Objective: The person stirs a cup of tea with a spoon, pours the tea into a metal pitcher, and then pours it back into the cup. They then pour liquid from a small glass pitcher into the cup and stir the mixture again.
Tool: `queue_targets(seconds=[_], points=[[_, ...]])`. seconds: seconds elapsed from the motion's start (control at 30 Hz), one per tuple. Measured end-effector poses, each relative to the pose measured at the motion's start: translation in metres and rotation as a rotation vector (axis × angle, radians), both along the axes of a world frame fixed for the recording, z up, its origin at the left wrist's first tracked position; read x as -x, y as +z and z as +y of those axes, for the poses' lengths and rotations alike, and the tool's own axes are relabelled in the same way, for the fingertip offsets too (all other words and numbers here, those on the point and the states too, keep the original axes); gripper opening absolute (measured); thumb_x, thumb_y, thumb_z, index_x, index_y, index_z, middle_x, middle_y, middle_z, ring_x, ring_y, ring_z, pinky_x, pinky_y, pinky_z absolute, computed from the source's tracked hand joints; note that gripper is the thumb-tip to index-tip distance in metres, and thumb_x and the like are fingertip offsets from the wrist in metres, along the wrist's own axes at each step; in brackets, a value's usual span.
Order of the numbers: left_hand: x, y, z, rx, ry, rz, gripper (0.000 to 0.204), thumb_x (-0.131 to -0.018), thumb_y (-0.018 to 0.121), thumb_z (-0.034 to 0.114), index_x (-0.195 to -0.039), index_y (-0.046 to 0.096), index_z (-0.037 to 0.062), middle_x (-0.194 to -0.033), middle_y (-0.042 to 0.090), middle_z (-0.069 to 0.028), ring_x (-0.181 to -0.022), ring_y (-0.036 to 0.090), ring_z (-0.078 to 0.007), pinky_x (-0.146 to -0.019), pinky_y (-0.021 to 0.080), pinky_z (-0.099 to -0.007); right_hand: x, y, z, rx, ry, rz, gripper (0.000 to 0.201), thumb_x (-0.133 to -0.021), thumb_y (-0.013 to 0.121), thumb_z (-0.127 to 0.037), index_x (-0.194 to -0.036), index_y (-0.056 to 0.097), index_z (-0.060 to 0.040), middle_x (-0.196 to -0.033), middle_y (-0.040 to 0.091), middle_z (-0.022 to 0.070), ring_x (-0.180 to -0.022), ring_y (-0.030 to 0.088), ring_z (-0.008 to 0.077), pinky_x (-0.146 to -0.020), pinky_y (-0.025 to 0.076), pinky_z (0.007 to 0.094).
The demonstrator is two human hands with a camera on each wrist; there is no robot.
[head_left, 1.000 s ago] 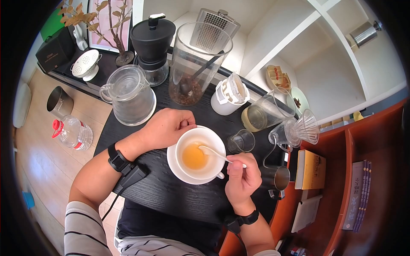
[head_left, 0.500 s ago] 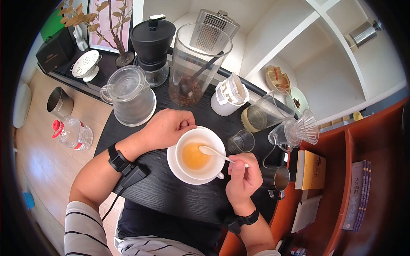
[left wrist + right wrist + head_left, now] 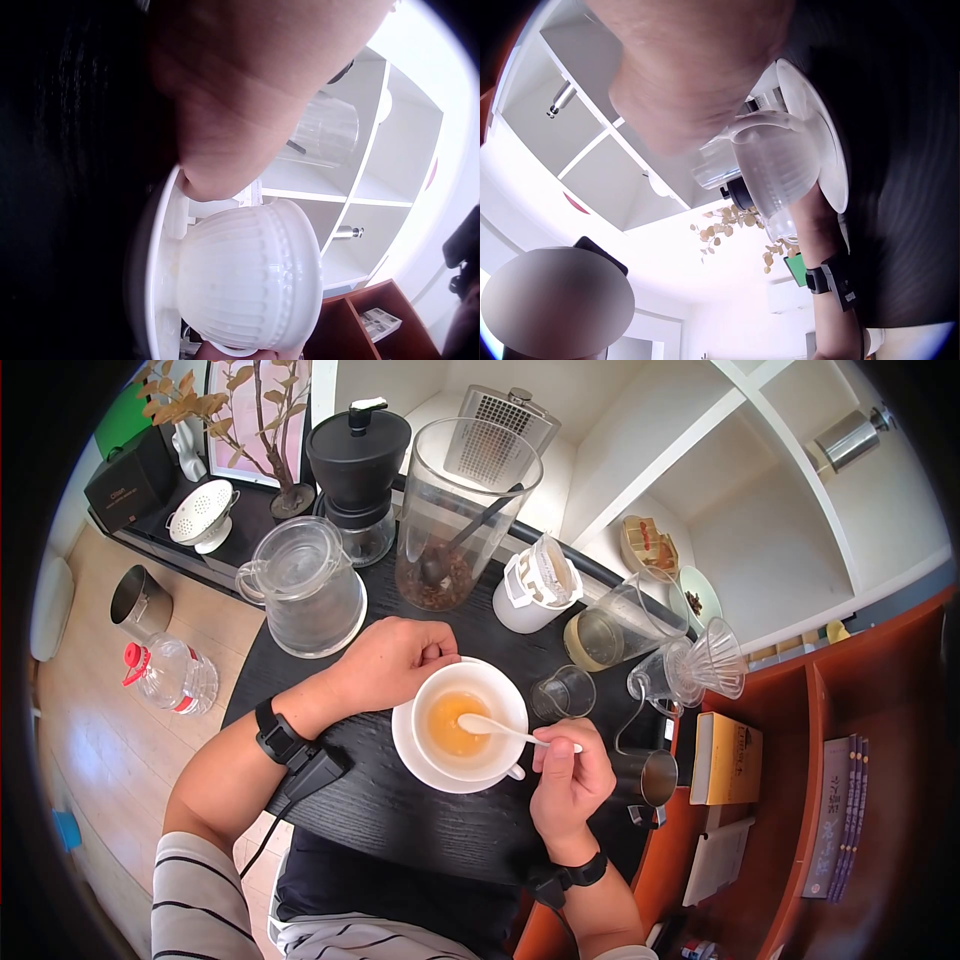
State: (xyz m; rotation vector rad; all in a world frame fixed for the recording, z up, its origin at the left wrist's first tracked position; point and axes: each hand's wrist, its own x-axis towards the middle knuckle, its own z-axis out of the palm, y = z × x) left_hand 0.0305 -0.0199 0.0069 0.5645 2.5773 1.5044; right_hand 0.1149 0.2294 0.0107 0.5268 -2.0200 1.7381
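Note:
A white cup (image 3: 508, 700) with a ribbed outside stands on a white saucer (image 3: 408, 752) at the front of the black table. Amber liquid (image 3: 447, 712) fills its bottom. My right hand (image 3: 572, 780), to the cup's right, pinches the handle of a white spoon (image 3: 497, 727), whose bowl dips into the liquid. On the far left side of the cup, my left hand (image 3: 395, 660) grips the saucer's edge with curled fingers; the fingertips are hidden behind the cup. In the left wrist view the cup (image 3: 240, 277) sits upright, the left hand (image 3: 240, 97) meeting the saucer rim.
Behind the left hand stands a glass jug (image 3: 305, 595). A tall glass (image 3: 432, 550) with a dark spoon, a white cup with a drip bag (image 3: 540, 588) and a small glass (image 3: 563, 692) stand beyond the cup. A metal pitcher (image 3: 657, 778) is right of my right hand.
The spoon's bowl has moved left and toward me within the cup, while the right hand stays nearly in place. The left hand, cup and saucer hold still.

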Motion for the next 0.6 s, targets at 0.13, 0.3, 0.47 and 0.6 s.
queue_targets(seconds=[0.13, 0.3, 0.47, 0.6], points=[[-0.0005, 0.0022, 0.0003, 0.008, 0.001, -0.004, 0.020, -0.097, 0.073, 0.023, -0.093, 0.074, 0.0038, -0.070, 0.070, -0.0100, -0.062, 0.070, -0.0253, -0.060, 0.053, -0.0352, -0.0004, 0.0022, -0.0017, -0.053, -0.070, 0.014, 0.011, -0.105, 0.067, -0.007, -0.102, 0.073, 0.0020, -0.088, 0.067, 0.0071, -0.067, 0.056, 0.0078, -0.059, 0.042, 0.0234], [-0.0002, 0.0015, 0.0000, 0.010, -0.002, 0.000, 0.020, -0.098, 0.073, 0.023, -0.093, 0.074, 0.0039, -0.070, 0.070, -0.0101, -0.062, 0.070, -0.0257, -0.060, 0.053, -0.0355, -0.0021, -0.0004, 0.0023, -0.032, -0.005, -0.051, 0.011, -0.105, 0.068, -0.007, -0.102, 0.073, 0.0017, -0.087, 0.067, 0.0062, -0.066, 0.055, 0.0077, -0.059, 0.042, 0.0233], [-0.0002, 0.0014, 0.0000, 0.018, -0.001, 0.007, 0.021, -0.098, 0.073, 0.024, -0.093, 0.074, 0.0038, -0.070, 0.071, -0.0101, -0.062, 0.070, -0.0260, -0.060, 0.053, -0.0357, -0.0020, 0.0014, 0.0039, -0.008, 0.082, -0.069, 0.011, -0.105, 0.068, -0.008, -0.102, 0.074, 0.0010, -0.086, 0.067, 0.0062, -0.068, 0.056, 0.0080, -0.059, 0.041, 0.0233], [0.0004, 0.0011, -0.0003, 0.032, -0.007, 0.005, 0.014, -0.097, 0.075, 0.016, -0.095, 0.073, 0.0022, -0.069, 0.069, -0.0062, -0.060, 0.064, -0.0139, -0.060, 0.052, -0.0303, -0.0005, -0.0006, -0.0005, -0.046, -0.012, 0.012, 0.012, -0.105, 0.068, -0.008, -0.103, 0.074, 0.0014, -0.086, 0.066, 0.0064, -0.068, 0.055, 0.0082, -0.058, 0.040, 0.0230]])
